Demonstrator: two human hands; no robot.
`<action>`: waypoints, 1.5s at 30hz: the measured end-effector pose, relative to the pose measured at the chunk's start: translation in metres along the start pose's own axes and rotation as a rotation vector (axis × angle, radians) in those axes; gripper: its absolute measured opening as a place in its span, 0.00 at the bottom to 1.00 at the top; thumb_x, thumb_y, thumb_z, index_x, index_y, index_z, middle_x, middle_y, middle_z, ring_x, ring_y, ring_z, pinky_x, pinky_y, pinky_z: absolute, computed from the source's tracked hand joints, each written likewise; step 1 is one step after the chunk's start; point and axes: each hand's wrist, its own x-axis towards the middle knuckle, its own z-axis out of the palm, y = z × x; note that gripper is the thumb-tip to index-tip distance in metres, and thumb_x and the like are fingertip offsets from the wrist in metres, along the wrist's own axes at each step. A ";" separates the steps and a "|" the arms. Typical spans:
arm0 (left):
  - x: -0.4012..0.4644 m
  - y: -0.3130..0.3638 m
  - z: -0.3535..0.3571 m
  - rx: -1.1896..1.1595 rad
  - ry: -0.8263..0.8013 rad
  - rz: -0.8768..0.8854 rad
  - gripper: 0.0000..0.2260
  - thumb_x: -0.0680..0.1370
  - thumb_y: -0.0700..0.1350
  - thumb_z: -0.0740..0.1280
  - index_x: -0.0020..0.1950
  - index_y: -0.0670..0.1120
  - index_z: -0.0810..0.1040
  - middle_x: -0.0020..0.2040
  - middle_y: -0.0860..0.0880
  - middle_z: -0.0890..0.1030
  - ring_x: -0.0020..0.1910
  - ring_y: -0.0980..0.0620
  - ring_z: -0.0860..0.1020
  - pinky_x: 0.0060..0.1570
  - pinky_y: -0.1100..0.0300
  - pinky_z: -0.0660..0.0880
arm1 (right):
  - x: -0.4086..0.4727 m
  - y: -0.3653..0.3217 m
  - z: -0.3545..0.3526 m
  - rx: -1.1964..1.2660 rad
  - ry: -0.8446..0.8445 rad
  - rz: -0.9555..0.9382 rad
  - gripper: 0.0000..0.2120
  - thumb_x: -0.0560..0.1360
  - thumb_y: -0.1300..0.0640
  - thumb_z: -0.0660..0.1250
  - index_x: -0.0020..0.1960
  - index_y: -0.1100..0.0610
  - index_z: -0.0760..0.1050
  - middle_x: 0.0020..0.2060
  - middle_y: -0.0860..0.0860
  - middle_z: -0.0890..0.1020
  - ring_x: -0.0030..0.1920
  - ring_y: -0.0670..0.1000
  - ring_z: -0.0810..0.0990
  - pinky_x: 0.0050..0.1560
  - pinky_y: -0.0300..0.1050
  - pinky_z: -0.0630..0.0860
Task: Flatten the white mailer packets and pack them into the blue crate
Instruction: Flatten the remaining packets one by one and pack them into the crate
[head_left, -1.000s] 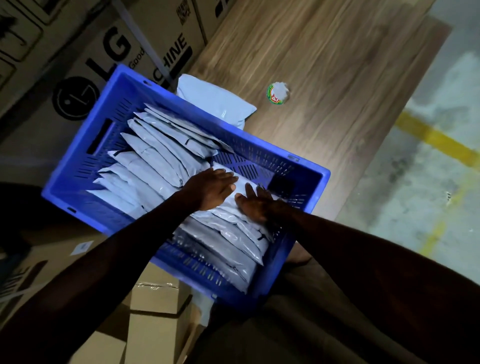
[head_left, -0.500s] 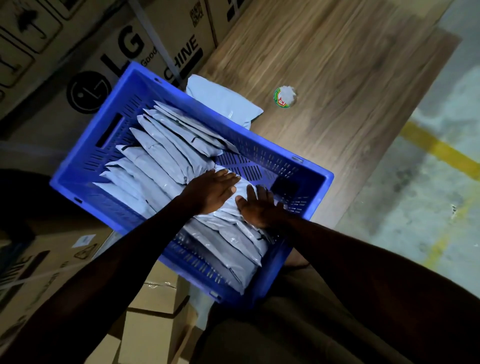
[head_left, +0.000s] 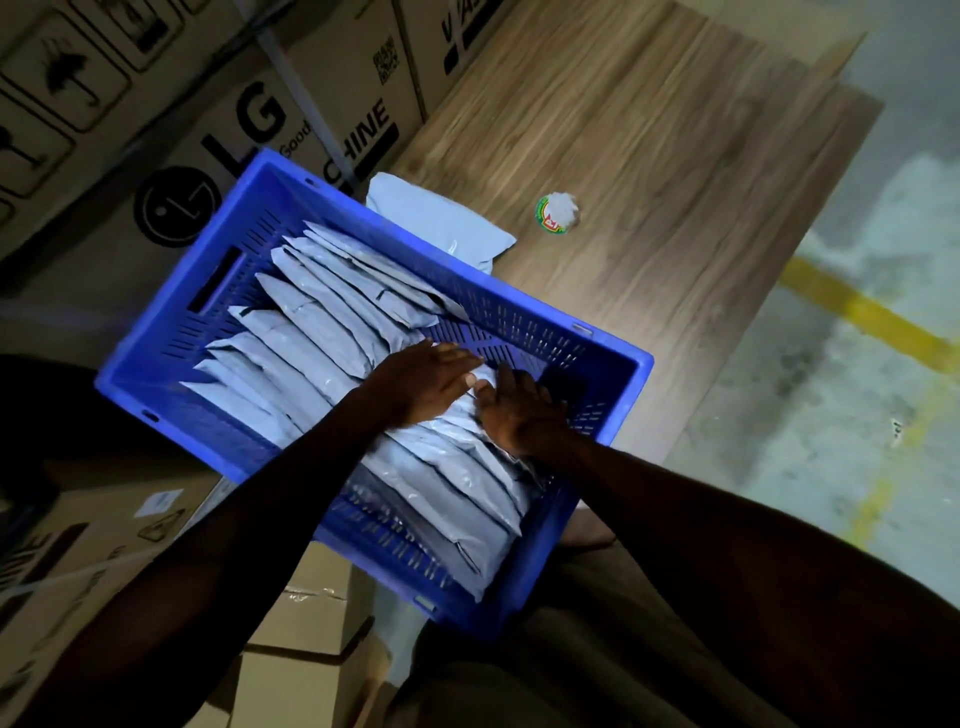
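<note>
The blue crate (head_left: 171, 306) sits at the near end of a wooden table, filled with several white mailer packets (head_left: 311, 332) overlapping in two rows. Both my hands lie inside it on the top packet of the right-hand row. My left hand (head_left: 421, 382) presses down with straight fingers spread. My right hand (head_left: 517, 410) lies flat beside it, fingers pointing away from me, touching the same packet. One more white packet (head_left: 441, 223) lies on the table just behind the crate's far wall.
A small round lid with a red and green rim (head_left: 557, 212) lies on the wooden table (head_left: 649, 156). Printed cardboard boxes (head_left: 234, 119) stand along the left. More boxes (head_left: 78, 545) sit below the crate. Concrete floor with a yellow line (head_left: 862, 312) is on the right.
My two hands have drawn a little closer together on the top packet. The view has shifted slightly; the crate and packets stay in place.
</note>
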 end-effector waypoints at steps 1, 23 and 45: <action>0.000 -0.001 0.000 -0.010 -0.013 0.002 0.28 0.83 0.60 0.47 0.73 0.47 0.73 0.70 0.47 0.77 0.70 0.47 0.74 0.69 0.47 0.69 | -0.001 0.002 0.002 0.018 -0.018 0.010 0.30 0.84 0.37 0.45 0.82 0.49 0.51 0.82 0.56 0.55 0.80 0.63 0.54 0.78 0.68 0.49; -0.003 0.011 -0.019 -0.002 0.118 0.000 0.22 0.84 0.56 0.52 0.67 0.48 0.79 0.64 0.49 0.82 0.64 0.49 0.79 0.64 0.51 0.73 | -0.014 -0.005 -0.005 -0.046 0.152 -0.045 0.29 0.85 0.39 0.49 0.82 0.49 0.54 0.80 0.57 0.58 0.80 0.63 0.54 0.78 0.67 0.49; -0.040 0.138 -0.052 -0.133 0.752 -0.343 0.19 0.82 0.54 0.59 0.68 0.50 0.80 0.60 0.49 0.84 0.57 0.49 0.82 0.56 0.57 0.77 | -0.072 0.059 -0.096 0.048 0.832 -1.031 0.22 0.83 0.51 0.60 0.71 0.64 0.74 0.70 0.61 0.76 0.71 0.60 0.73 0.74 0.56 0.68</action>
